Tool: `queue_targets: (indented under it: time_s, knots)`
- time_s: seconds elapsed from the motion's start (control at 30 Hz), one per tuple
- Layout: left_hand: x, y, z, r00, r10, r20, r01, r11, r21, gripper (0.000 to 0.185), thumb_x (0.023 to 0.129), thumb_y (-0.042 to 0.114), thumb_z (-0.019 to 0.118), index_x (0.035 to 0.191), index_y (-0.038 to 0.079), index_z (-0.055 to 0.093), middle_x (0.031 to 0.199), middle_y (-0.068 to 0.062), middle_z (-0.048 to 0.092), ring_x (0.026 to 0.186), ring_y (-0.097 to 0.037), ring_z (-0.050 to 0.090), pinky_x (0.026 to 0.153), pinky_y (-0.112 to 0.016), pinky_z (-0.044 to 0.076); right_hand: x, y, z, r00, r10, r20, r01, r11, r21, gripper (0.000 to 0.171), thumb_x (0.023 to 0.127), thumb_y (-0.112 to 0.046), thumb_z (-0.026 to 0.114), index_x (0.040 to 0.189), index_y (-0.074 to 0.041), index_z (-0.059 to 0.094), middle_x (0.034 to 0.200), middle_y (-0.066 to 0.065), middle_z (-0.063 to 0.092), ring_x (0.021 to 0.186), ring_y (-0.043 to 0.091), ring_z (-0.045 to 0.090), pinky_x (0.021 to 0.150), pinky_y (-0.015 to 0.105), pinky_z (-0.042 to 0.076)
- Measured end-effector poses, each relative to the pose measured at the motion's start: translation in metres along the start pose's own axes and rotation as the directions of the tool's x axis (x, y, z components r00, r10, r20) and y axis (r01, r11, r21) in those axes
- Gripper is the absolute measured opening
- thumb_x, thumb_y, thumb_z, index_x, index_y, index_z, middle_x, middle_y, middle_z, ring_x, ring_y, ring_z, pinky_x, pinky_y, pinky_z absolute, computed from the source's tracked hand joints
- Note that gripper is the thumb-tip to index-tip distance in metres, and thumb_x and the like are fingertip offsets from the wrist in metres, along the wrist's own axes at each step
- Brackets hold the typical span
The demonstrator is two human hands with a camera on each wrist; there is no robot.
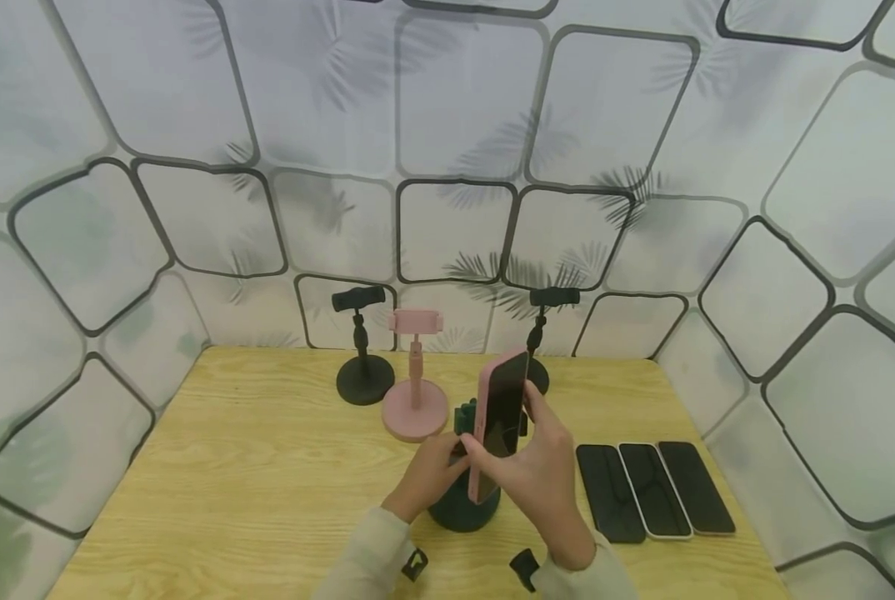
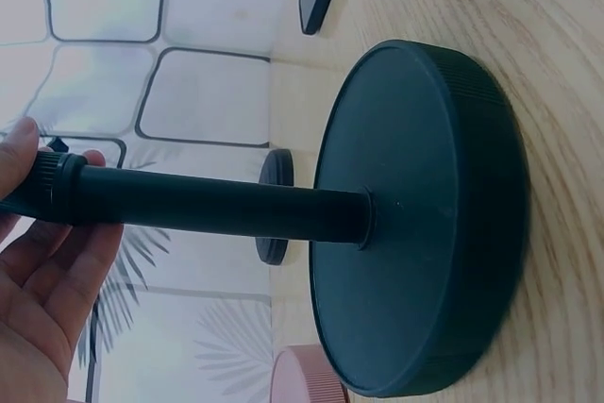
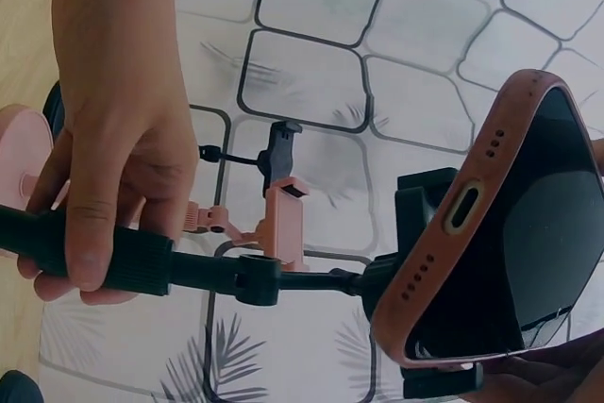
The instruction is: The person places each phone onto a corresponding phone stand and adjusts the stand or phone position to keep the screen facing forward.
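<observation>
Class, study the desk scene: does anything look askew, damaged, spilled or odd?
Nothing stands out. The three phones lie neatly side by side, three stands sit upright, and both hands steady the pink-cased phone at the dark green stand.

From my remote seat I take the pink stand [image 1: 415,392] as my landmark: it sits on the wooden table [image 1: 252,467] toward the back, its clamp empty. Just to its left and a little farther back I see a black stand [image 1: 363,354]. To its right, against the back wall, is another black stand [image 1: 546,329], partly hidden. Well to the right of the pink stand and nearer to me, three phones [image 1: 653,490] lie face up side by side, touching or nearly so. Behind everything I see patterned wall panels [image 1: 455,125] with dark rounded outlines and leaf shadows.
</observation>
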State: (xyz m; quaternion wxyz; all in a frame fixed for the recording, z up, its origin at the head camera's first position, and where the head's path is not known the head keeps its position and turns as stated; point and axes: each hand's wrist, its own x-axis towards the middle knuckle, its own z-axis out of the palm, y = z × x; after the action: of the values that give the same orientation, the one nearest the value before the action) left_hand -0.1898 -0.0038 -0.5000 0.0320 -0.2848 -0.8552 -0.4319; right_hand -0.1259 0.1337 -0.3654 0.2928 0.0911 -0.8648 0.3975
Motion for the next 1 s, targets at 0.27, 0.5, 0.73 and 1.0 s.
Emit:
queue_targets:
  time_s: [0.27, 0.5, 0.73, 1.0]
  knots:
    - [0.000, 0.001, -0.001, 1.000, 0.002, -0.018, -0.002, 1.000, -0.007, 0.013, 0.091, 0.016, 0.061, 0.097, 0.006, 0.068, 0.085, -0.008, 0.070, 0.079, -0.019, 0.068, 0.069, -0.024, 0.055, -0.002, 0.004, 0.008, 1.000, 0.004, -0.016, -0.003, 1.000, 0.022, 0.075, 0.063, -0.026, 0.086, 0.126, -0.002, 0.052, 0.107, 0.011, 0.065, 0.092, 0.023, 0.064, 0.076, 0.045, 0.054]
    - [0.000, 0.003, -0.002, 0.999, 0.013, -0.032, -0.013, 1.000, 0.008, 0.010, 0.092, 0.016, 0.060, 0.093, 0.009, 0.067, 0.078, -0.005, 0.067, 0.066, -0.010, 0.059, 0.059, -0.018, 0.045, -0.004, 0.003, 0.014, 0.998, 0.030, -0.052, -0.030, 1.000, 0.001, 0.080, 0.063, -0.029, 0.085, 0.128, 0.001, 0.050, 0.128, 0.018, 0.046, 0.105, 0.028, 0.052, 0.083, 0.049, 0.052]
    - [-0.001, 0.002, -0.002, 1.000, 0.002, -0.028, -0.002, 1.000, -0.017, 0.010, 0.092, 0.015, 0.060, 0.088, 0.008, 0.066, 0.077, -0.004, 0.065, 0.065, -0.006, 0.055, 0.060, -0.018, 0.045, -0.008, 0.007, 0.022, 0.996, 0.036, -0.078, -0.034, 0.999, 0.021, 0.078, 0.062, -0.028, 0.086, 0.125, 0.001, 0.050, 0.128, 0.018, 0.042, 0.108, 0.027, 0.046, 0.079, 0.046, 0.049]
    - [0.000, -0.003, -0.002, 1.000, 0.018, -0.012, -0.018, 0.999, -0.036, 0.017, 0.094, 0.020, 0.057, 0.102, 0.009, 0.068, 0.091, -0.005, 0.071, 0.081, -0.014, 0.066, 0.073, -0.024, 0.053, -0.013, 0.013, 0.032, 0.991, 0.029, -0.129, -0.019, 0.997, 0.076, 0.078, 0.061, -0.022, 0.086, 0.125, 0.001, 0.049, 0.126, 0.019, 0.043, 0.110, 0.027, 0.044, 0.082, 0.049, 0.047]
